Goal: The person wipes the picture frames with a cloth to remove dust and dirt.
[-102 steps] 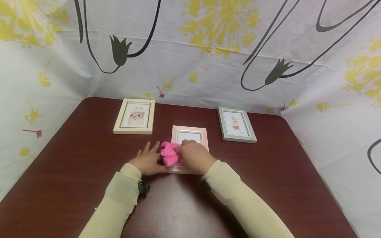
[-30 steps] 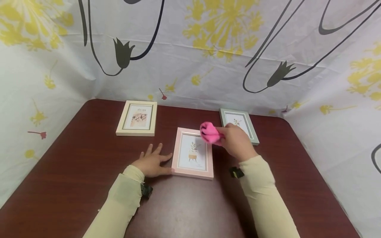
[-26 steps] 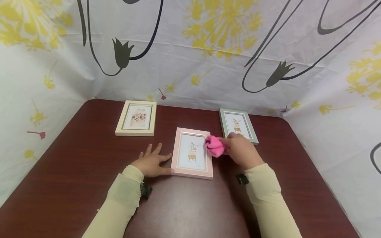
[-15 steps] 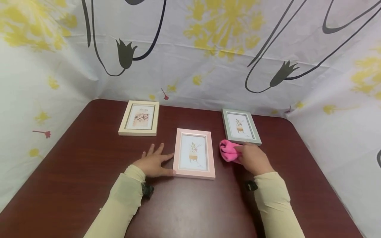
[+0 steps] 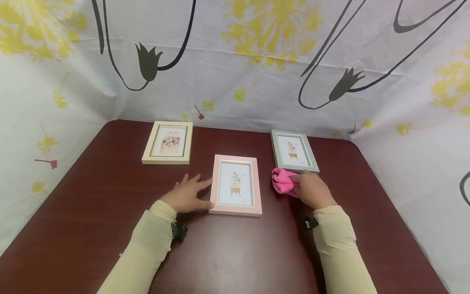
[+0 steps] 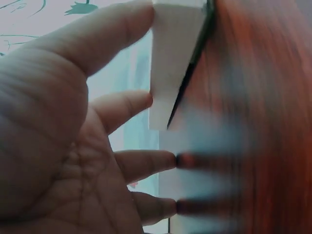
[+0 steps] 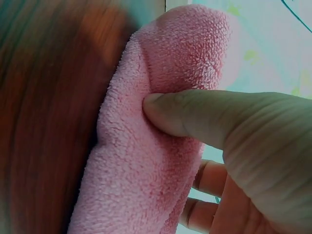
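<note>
Pinching cloth (image 5: pixel 282 181): right hand (image 5: pixel 314 190) is clamping it just beside green frame (image 5: pixel 294 151).
Left hand (image 5: pixel 186 195): fingers are lying apart, touching pink frame (image 5: pixel 235 185).
Wiping: apparently underway; next is likely needing cloth pressed onto a frame.

We had the left hand (image 5: pixel 187 195) spread over the table (image 5: pixel 220 261), thumb touching the near left corner of the pink frame (image 5: pixel 236 184), index finger at its left edge. Meanwhile the right hand (image 5: pixel 313 189) pinched a bunched pink cloth (image 5: pixel 282 181) just right of that frame, by the near edge of the grey-green frame (image 5: pixel 294 151); contact there, we couldn't tell. The cream frame (image 5: pixel 167 143) lay back left, well apart from the cloth. All three were flat, picture side up. We saw pale yellow sleeves (image 5: pixel 339 245), white floral sheeting (image 5: pixel 205 45) behind.
</note>
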A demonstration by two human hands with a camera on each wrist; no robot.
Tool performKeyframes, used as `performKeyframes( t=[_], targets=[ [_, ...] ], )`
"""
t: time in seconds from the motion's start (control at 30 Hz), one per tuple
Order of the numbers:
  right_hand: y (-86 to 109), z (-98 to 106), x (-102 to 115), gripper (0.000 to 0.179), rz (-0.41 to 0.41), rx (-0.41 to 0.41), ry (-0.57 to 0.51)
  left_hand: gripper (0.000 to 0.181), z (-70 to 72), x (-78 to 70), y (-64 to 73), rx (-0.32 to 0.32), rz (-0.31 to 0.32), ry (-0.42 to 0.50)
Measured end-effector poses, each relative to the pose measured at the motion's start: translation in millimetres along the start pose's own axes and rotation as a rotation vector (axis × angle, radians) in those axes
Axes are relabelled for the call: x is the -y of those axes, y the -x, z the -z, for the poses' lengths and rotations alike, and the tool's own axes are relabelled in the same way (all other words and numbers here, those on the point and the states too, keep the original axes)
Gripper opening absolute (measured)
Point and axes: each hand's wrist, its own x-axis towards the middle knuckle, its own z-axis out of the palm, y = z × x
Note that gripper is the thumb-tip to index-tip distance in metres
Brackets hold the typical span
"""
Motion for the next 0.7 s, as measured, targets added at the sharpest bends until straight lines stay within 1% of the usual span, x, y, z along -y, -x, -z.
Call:
performKeyframes(
  t=[0.17, 0.3, 0.4, 0.47, 0.53, 0.6, 0.7],
  targets=[
    [-0.5, 1, 2, 0.024, -0.004, -0.007, -0.002, 0.084, -0.3, -0.3, 0.4, -0.003, -0.008, -0.030],
    [1.6, 1, 1, 0.020, -0.013, 0.011, -0.004, 0.081, -3.0, -0.1, 0.9, -0.004, -0.026, -0.049],
    [3.3, 1, -1, 0.018, -0.015, 0.021, -0.006, 0.078, -4.9, 1.1, 3.9, 0.006, -0.047, -0.088],
    [4.5, 2, -3, 0.018, -0.019, 0.016, -0.002, 0.075, -3.5, 2.2, 8.5, 0.018, -0.075, -0.150],
    [4.7, 1, -4, 0.021, -0.021, 0.008, -0.003, 0.073, 1.9, 4.1, 16.7, 0.027, -0.112, -0.251],
    [4.2, 1, -4, 0.024, -0.020, 0.013, -0.006, 0.071, 11.2, 7.9, 28.5, 0.029, -0.152, -0.381],
    [2.1, 0, -4, 0.028, -0.017, 0.018, -0.011, 0.069, 28.2, 16.9, 50.9, 0.018, -0.213, -0.569]
  ],
)
